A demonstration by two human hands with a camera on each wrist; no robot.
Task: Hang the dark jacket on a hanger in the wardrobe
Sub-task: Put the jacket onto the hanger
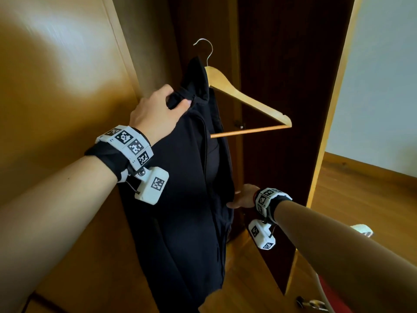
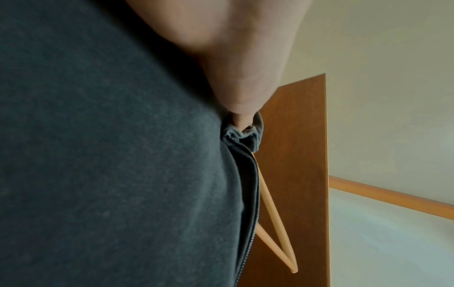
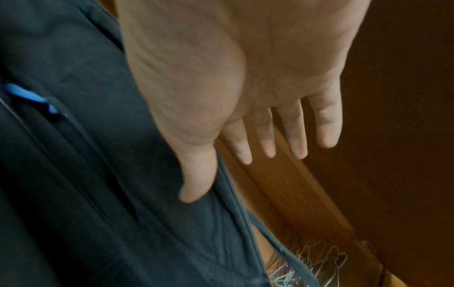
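Observation:
The dark jacket hangs in front of the open wardrobe, its zip undone. A wooden hanger has its left arm inside the jacket's shoulder, while its right arm and crossbar are bare. The metal hook touches no rail in view. My left hand grips bunched fabric at the jacket's collar; the left wrist view shows the fingertips pinching the jacket above the hanger. Lower down, my right hand is at the right front edge, fingers straight, thumb resting on the jacket.
Wardrobe doors stand open on the left and right. Several wire hangers lie on the wardrobe's floor. A wooden room floor extends to the right, with a small white object on it.

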